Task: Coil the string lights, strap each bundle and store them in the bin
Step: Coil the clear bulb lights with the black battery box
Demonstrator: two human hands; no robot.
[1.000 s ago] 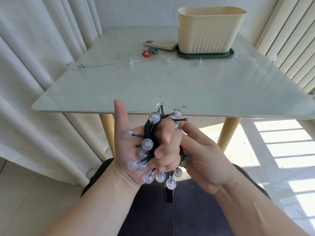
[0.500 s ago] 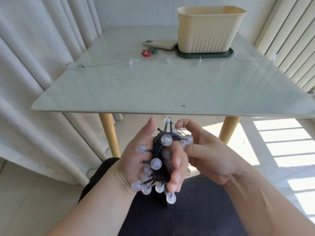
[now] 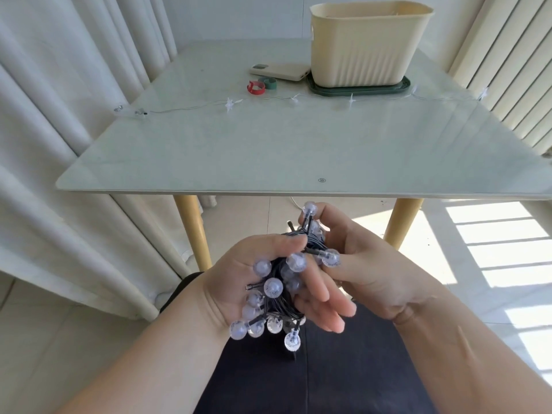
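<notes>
A coiled bundle of dark-wired string lights [image 3: 273, 288] with clear globe bulbs is held over my lap, below the table's front edge. My left hand [image 3: 233, 282] cradles it in the palm, thumb pressed over the top and fingers stretched out beneath. My right hand [image 3: 373, 270] curls round the bundle's upper right end, fingertips among the bulbs. A short dark strip hangs below the bundle. The cream bin [image 3: 364, 46] stands at the table's far side on a dark green lid [image 3: 358, 90]. A red strap [image 3: 256, 87] and a green strap [image 3: 268, 82] lie left of it.
A second string of star-shaped lights [image 3: 230, 103] on thin clear wire runs across the pale glass table [image 3: 298, 150] in front of the bin. A cream phone-like slab [image 3: 280, 73] lies beside the straps. Curtains hang on both sides; yellow table legs stand near my knees.
Both hands have dropped lower with the bundle. My left thumb, upright a second ago, now folds over the coil. My right hand has shifted to the bundle's upper right end.
</notes>
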